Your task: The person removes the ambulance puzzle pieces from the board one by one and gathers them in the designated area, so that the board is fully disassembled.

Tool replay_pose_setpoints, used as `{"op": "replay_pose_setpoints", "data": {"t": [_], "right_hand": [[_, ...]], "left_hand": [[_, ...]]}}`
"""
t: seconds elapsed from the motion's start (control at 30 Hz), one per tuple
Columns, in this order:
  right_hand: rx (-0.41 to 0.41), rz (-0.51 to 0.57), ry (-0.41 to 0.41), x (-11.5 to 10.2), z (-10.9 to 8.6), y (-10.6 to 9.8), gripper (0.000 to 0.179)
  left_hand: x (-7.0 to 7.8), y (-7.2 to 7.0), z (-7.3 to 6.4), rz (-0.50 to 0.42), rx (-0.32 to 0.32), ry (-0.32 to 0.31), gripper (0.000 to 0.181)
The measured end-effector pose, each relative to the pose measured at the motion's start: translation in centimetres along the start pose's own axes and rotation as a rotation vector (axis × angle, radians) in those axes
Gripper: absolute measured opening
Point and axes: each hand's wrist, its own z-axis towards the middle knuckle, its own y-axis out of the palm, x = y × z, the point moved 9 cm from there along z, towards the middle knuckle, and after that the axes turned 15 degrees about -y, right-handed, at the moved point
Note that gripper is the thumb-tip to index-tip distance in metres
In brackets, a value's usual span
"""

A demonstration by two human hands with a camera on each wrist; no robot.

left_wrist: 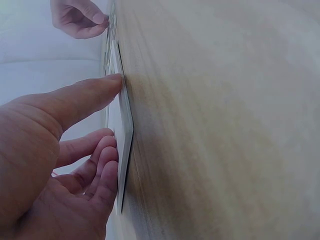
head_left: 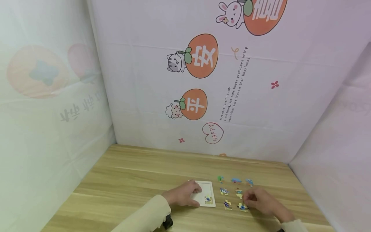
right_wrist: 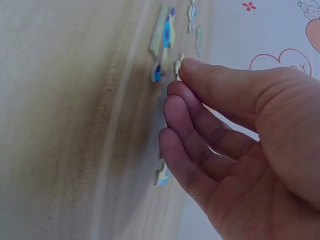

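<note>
A white puzzle tray (head_left: pixel 214 194) lies flat on the table, with one coloured puzzle piece (head_left: pixel 208 199) in its near right corner. My left hand (head_left: pixel 183 193) grips the tray's left side, thumb at the near edge (left_wrist: pixel 125 90) and the other fingers bent against it. To the right, my right hand (head_left: pixel 261 200) pinches a small puzzle piece (right_wrist: pixel 178 64) between thumb and forefinger; the fingertips mostly hide it. Beside those fingertips lie a piece with a blue round spot (head_left: pixel 242 207) and a yellow-and-teal piece (head_left: pixel 239 194).
More loose pieces lie right of the tray: a green one (head_left: pixel 220 178), a blue one (head_left: pixel 236 180), another blue one (head_left: pixel 249 182), one with eyes (head_left: pixel 224 191) and a purple-yellow one (head_left: pixel 227 204). A printed white cloth (head_left: pixel 150 80) hangs behind the wooden table (head_left: pixel 130 170) and along both sides.
</note>
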Motion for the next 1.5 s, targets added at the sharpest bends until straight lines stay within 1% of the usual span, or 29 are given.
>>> {"op": "replay_pose_setpoints", "data": {"t": [0.07, 0.1, 0.23, 0.3, 0.43, 0.53, 0.63, 0.73, 0.77, 0.97, 1.13, 1.23, 1.37, 1.5], "right_hand": [[-0.004, 0.002, 0.022, 0.0, 0.2, -0.2, 0.001], [-0.007, 0.003, 0.034, -0.1, 0.4, -0.3, 0.003], [-0.025, -0.043, 0.030, -1.2, 1.6, -0.5, 0.021], [-0.039, -0.070, 0.025, -1.9, 2.4, -0.5, 0.027], [-0.068, -0.084, 0.029, -3.0, 3.9, 0.1, 0.034], [-0.081, -0.093, 0.016, -3.9, 5.0, 0.7, 0.036], [-0.090, -0.112, -0.003, -4.6, 6.1, 1.3, 0.037], [-0.103, -0.092, -0.006, -5.1, 7.3, 2.1, 0.037], [-0.111, -0.101, -0.011, -5.3, 7.7, 2.3, 0.037], [-0.155, -0.150, -0.081, -6.5, 9.9, 4.0, 0.035], [-0.168, -0.085, -0.082, -6.6, 10.9, 5.3, 0.032], [-0.167, -0.094, -0.089, -6.5, 11.2, 5.9, 0.030], [-0.174, -0.165, -0.124, -6.3, 11.4, 6.3, 0.026], [-0.181, -0.251, -0.170, -6.9, 11.6, 6.6, 0.021]], "left_hand": [[-0.1, 0.0, 0.0, -0.004, -0.002, -0.002, 0.053], [-0.1, 0.0, 0.0, -0.004, -0.002, -0.003, 0.053], [-0.3, 0.1, 0.1, -0.007, -0.001, -0.006, 0.054], [-0.4, 0.1, 0.2, -0.004, 0.001, -0.007, 0.054], [-0.4, 0.2, 0.2, 0.007, 0.003, -0.004, 0.054], [-0.2, 0.2, 0.2, 0.011, 0.006, 0.004, 0.054], [0.0, 0.1, 0.2, 0.016, 0.012, 0.010, 0.053], [0.1, 0.0, 0.2, 0.024, 0.017, 0.014, 0.052], [0.1, 0.0, 0.2, 0.026, 0.018, 0.015, 0.052], [0.3, -0.2, 0.1, 0.025, 0.021, 0.022, 0.051], [0.4, -0.2, 0.0, 0.017, 0.001, 0.012, 0.052], [0.4, -0.2, -0.1, 0.007, -0.011, 0.006, 0.052], [0.5, -0.3, -0.2, 0.011, -0.013, 0.003, 0.051], [0.4, -0.2, -0.1, 0.015, -0.007, 0.005, 0.052]]}}
